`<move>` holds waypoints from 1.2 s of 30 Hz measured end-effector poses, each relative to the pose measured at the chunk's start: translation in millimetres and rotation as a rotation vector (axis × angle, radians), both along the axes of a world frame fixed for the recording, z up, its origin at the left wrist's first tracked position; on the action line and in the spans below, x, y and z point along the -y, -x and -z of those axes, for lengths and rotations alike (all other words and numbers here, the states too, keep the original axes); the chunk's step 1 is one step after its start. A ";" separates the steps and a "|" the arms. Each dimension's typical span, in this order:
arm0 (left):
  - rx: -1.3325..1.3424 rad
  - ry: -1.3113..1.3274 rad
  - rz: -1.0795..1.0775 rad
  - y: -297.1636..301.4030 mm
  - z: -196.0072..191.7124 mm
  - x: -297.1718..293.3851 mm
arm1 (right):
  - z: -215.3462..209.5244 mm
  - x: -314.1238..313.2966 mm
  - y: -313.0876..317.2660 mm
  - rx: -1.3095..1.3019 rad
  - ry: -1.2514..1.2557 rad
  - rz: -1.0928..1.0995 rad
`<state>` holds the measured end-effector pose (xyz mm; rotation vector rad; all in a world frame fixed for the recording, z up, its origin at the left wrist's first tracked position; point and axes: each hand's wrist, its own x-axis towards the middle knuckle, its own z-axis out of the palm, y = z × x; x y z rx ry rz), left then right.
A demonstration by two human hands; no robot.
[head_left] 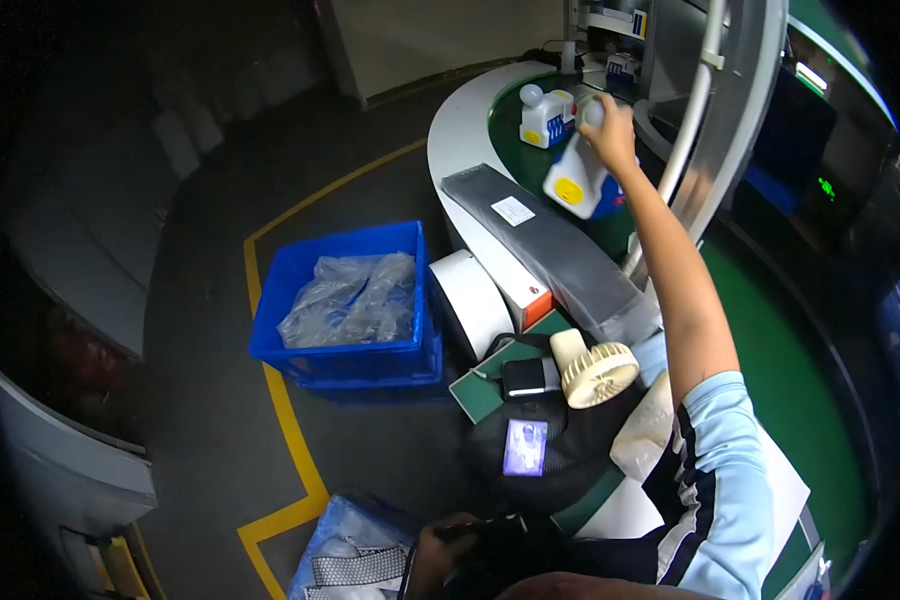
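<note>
My right arm reaches out to the far end of the green work surface (pixel 510 112). There my right hand (pixel 610 130) is closed around the top of a white plastic bottle (pixel 576 175), which has a yellow round mark and blue on its label. The bottle is tilted and a little blurred. Just left of it stands a similar white bottle (pixel 542 128) with a round white cap. Low in the picture, my left hand (pixel 442 555) is in shadow beside a blue bag (pixel 345 530) with white and patterned pieces inside. Its fingers are too dark to make out.
A blue crate (pixel 420 330) of clear plastic bags stands on the floor at left. Along the bench lie a long grey plastic-wrapped package (pixel 540 235), a cream fan (pixel 600 375) and a small lit screen (pixel 525 447). A white metal post (pixel 695 110) rises beside my right arm.
</note>
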<state>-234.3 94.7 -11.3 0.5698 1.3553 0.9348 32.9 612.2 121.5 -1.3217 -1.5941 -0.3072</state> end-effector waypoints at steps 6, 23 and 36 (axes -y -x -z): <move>0.098 -0.308 0.294 -7.4 14.0 32.4 | -85.9 116.9 35.1 -0.225 -0.273 -0.225; 0.441 -1.100 0.879 -134.8 -16.0 85.7 | 27.5 568.2 -189.1 -1.354 0.627 -0.265; -0.101 -1.473 1.335 -252.3 -35.9 108.7 | 141.6 620.4 -266.3 -0.736 0.499 -0.485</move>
